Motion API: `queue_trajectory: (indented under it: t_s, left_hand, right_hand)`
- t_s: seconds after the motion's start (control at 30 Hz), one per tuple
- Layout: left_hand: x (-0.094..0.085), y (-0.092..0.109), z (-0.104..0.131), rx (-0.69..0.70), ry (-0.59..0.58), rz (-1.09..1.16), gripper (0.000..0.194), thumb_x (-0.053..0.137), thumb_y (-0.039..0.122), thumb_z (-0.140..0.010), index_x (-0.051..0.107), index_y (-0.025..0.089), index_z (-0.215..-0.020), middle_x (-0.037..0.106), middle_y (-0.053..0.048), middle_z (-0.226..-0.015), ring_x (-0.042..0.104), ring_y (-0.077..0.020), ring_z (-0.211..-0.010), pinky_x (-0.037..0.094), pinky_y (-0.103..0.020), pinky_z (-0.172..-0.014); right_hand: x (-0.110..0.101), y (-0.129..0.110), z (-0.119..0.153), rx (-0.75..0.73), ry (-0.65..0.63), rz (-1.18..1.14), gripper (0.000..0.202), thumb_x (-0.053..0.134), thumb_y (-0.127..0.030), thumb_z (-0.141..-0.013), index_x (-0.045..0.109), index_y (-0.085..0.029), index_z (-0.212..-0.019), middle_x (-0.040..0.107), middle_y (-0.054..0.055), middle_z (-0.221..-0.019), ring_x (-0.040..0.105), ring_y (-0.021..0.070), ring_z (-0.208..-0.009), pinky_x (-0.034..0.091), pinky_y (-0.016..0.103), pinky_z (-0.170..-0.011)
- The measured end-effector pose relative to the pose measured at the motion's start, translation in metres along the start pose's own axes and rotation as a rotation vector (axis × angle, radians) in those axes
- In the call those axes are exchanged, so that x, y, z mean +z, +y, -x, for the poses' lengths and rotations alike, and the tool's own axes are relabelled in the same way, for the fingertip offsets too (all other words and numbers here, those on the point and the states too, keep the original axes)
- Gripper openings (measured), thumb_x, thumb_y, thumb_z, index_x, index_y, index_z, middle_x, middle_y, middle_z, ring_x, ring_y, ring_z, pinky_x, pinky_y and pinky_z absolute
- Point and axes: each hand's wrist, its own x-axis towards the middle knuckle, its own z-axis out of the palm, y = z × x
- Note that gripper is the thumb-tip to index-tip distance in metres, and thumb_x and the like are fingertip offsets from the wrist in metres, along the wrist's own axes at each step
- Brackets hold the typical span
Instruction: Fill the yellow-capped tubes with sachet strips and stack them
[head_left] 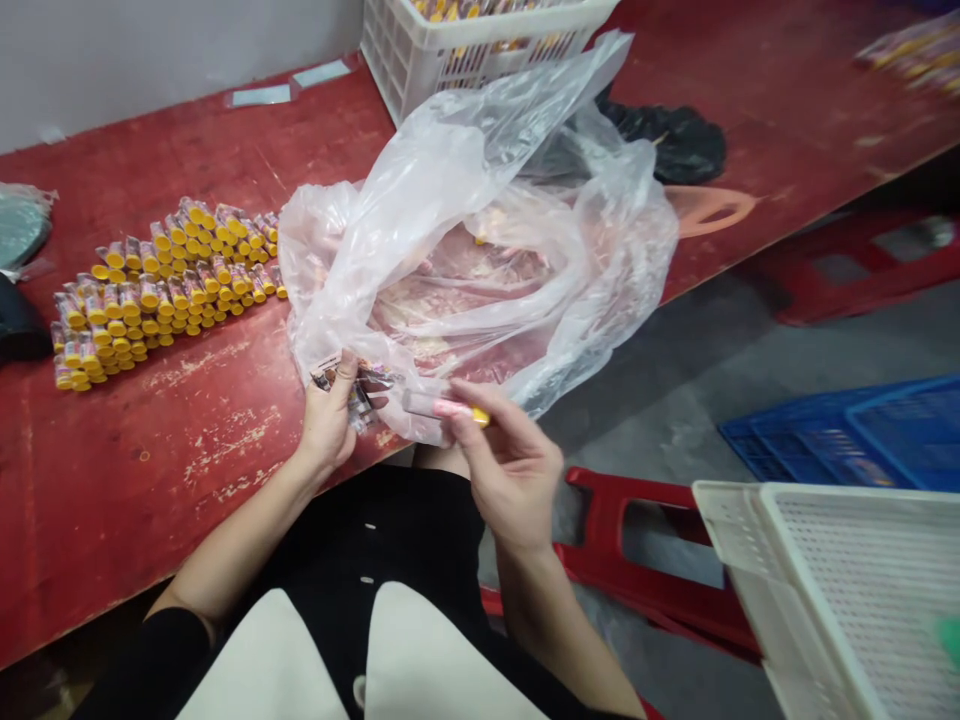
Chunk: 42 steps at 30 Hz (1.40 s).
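Yellow-capped tube pinched in the right hand

Plastic bag lies right of the stacked tubes.

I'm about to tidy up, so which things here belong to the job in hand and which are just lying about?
Part of the job:
printed pieces in the left hand
capped tube in the right hand
plastic bag
piled tubes
white basket

Probably just lying about:
black bag
blue crate
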Motion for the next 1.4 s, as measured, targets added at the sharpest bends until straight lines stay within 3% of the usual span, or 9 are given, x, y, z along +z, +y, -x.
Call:
queue_trajectory:
  t_s: [0.13,0.33,0.47,0.73,0.87,0.93,1.03,1.17,1.4]
  left_hand:
    - [-0.003,-0.001,-0.003,-0.030,-0.010,0.001,0.057,0.094,0.057,-0.058,0.061,0.017,-0.082,0.068,0.003,-0.067,0.070,-0.0143,-0.057,0.060,-0.026,-0.059]
    - [-0.002,-0.004,-0.005,0.032,-0.103,0.003,0.054,0.095,0.055,-0.058,0.064,0.016,-0.080,0.068,0.004,-0.068,0.066,-0.0098,-0.056,0.058,-0.022,-0.058]
    - [0.001,-0.005,-0.009,0.094,-0.082,0.031,0.052,0.097,0.051,-0.055,0.064,0.017,-0.076,0.066,0.005,-0.066,0.062,-0.0075,-0.053,0.055,-0.019,-0.056]
    - [-0.003,-0.014,-0.012,0.081,-0.064,-0.039,0.056,0.093,0.059,-0.056,0.062,0.017,-0.076,0.065,0.004,-0.064,0.063,-0.0102,-0.050,0.055,-0.022,-0.054]
    - [-0.004,-0.017,-0.013,0.054,-0.089,-0.075,0.056,0.094,0.058,-0.056,0.062,0.017,-0.077,0.065,0.004,-0.064,0.062,-0.0104,-0.045,0.052,-0.021,-0.047]
    - [-0.003,-0.017,-0.013,0.067,-0.089,-0.071,0.056,0.094,0.058,-0.056,0.061,0.017,-0.075,0.065,0.005,-0.062,0.061,-0.0096,-0.045,0.051,-0.020,-0.047]
    - [0.000,-0.018,-0.012,0.054,-0.112,-0.057,0.056,0.092,0.060,-0.059,0.060,0.017,-0.075,0.066,0.004,-0.062,0.063,-0.0106,-0.047,0.055,-0.021,-0.050]
    - [0.004,-0.019,-0.011,0.029,-0.141,-0.048,0.057,0.091,0.062,-0.058,0.061,0.017,-0.077,0.069,0.002,-0.065,0.066,-0.0135,-0.049,0.056,-0.024,-0.050]
    - [0.009,-0.021,-0.013,0.036,-0.120,-0.061,0.060,0.087,0.067,-0.061,0.062,0.016,-0.078,0.074,-0.003,-0.072,0.068,-0.0131,-0.053,0.057,-0.024,-0.054]
  right_hand:
    - [-0.001,0.000,-0.001,0.058,0.131,-0.102,0.023,0.080,-0.024,-0.086,0.077,-0.026,-0.109,0.078,0.002,-0.097,0.070,0.0096,-0.070,0.058,0.022,-0.065]
    - [0.000,0.002,-0.010,0.157,0.023,-0.133,0.021,0.081,-0.032,-0.085,0.076,-0.021,-0.102,0.071,-0.001,-0.077,0.058,0.0077,-0.055,0.049,0.021,-0.048]
    - [-0.010,0.008,-0.011,0.194,-0.054,-0.192,0.020,0.079,-0.033,-0.087,0.076,-0.022,-0.104,0.067,-0.003,-0.068,0.058,0.0084,-0.052,0.050,0.022,-0.047]
    - [-0.005,0.020,-0.011,0.217,0.038,-0.261,0.021,0.081,-0.035,-0.085,0.076,-0.022,-0.101,0.069,-0.003,-0.070,0.063,0.0101,-0.055,0.058,0.023,-0.050]
    - [-0.005,0.019,-0.008,0.158,0.107,-0.163,0.022,0.082,-0.031,-0.083,0.078,-0.023,-0.104,0.076,0.001,-0.084,0.067,0.0107,-0.061,0.062,0.025,-0.058]
    - [-0.007,0.018,-0.004,0.079,0.087,-0.066,0.022,0.080,-0.028,-0.085,0.079,-0.023,-0.107,0.078,0.005,-0.098,0.073,0.0146,-0.076,0.065,0.028,-0.066]
    - [-0.009,0.019,0.003,-0.142,0.122,0.134,0.028,0.075,-0.019,-0.089,0.078,-0.026,-0.116,0.076,0.008,-0.111,0.074,0.0202,-0.098,0.067,0.035,-0.079]
    - [-0.010,0.023,0.012,-0.412,0.232,0.359,0.043,0.076,-0.010,-0.084,0.076,-0.030,-0.122,0.077,0.007,-0.109,0.075,0.0211,-0.097,0.066,0.039,-0.086]
    - [-0.020,0.023,0.019,-0.229,0.266,0.133,0.031,0.073,-0.016,-0.089,0.079,-0.030,-0.116,0.074,0.007,-0.107,0.075,0.0212,-0.093,0.068,0.035,-0.070]
